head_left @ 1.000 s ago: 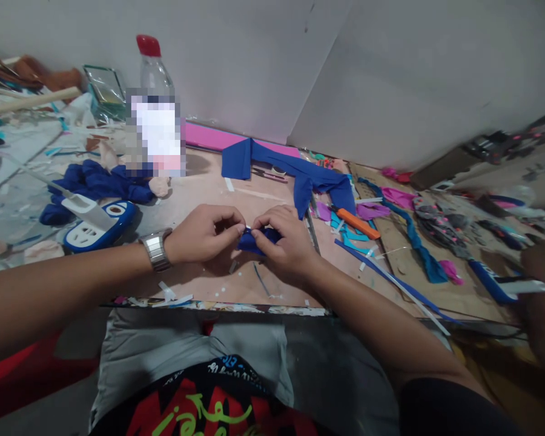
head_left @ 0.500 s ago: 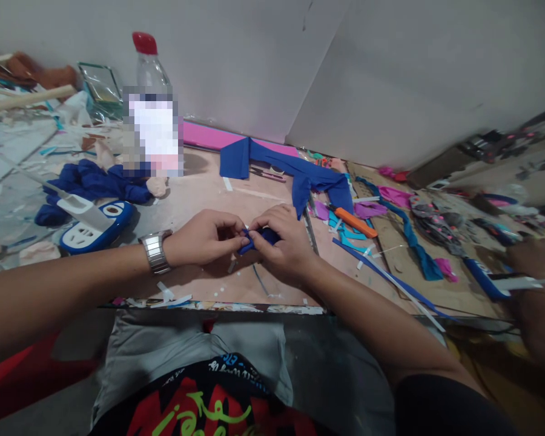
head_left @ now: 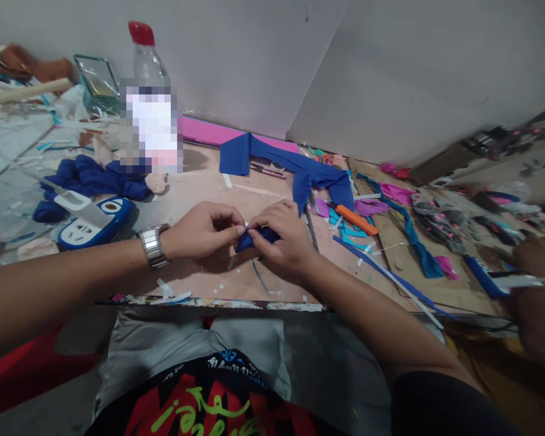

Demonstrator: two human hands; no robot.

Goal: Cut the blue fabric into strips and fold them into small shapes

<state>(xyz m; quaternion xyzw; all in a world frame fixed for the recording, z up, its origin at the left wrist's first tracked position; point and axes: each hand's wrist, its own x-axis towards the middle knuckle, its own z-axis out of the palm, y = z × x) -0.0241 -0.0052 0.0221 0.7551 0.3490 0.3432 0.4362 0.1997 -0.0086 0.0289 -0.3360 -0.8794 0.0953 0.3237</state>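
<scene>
A small piece of blue fabric [head_left: 264,235] is held over the middle of the work table [head_left: 195,209]. My right hand [head_left: 284,239] is wrapped round it, thumb and fingers pressed together. My left hand [head_left: 204,229], with a metal watch [head_left: 153,245] on the wrist, touches the fabric's left end with thumb and forefinger pinched; what lies between those fingertips is too small to make out. Behind my hands lies a long cut blue cloth [head_left: 318,172]. A heap of blue fabric pieces [head_left: 84,175] sits to the left.
At the left are a white-blue power strip [head_left: 95,227] and a red-capped bottle [head_left: 148,63]. An orange cutter [head_left: 356,220] and fabric scraps [head_left: 370,208] lie to the right. Another person's blurred hand [head_left: 538,257] is at the right edge, near a white and blue tool [head_left: 485,278].
My left fingertips have shifted slightly up and left on the fabric, and more of its left end shows below them. The view has tilted slightly.
</scene>
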